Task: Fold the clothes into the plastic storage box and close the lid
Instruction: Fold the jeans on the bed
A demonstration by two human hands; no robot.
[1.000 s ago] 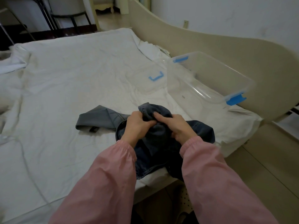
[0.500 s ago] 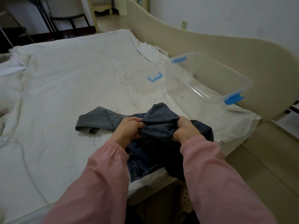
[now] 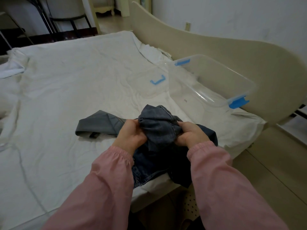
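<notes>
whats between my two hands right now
A bunched fold of the denim jeans, gripped by the left hand and the right hand; the head view shows it.

Storage box [image 3: 198, 93] top open, headboard [image 3: 232, 52] walling its far side, lid [image 3: 154, 87] flat on sheet [image 3: 74, 83] beside it

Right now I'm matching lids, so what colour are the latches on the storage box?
Blue latches on the clear storage box, clearest in the head view.
</notes>
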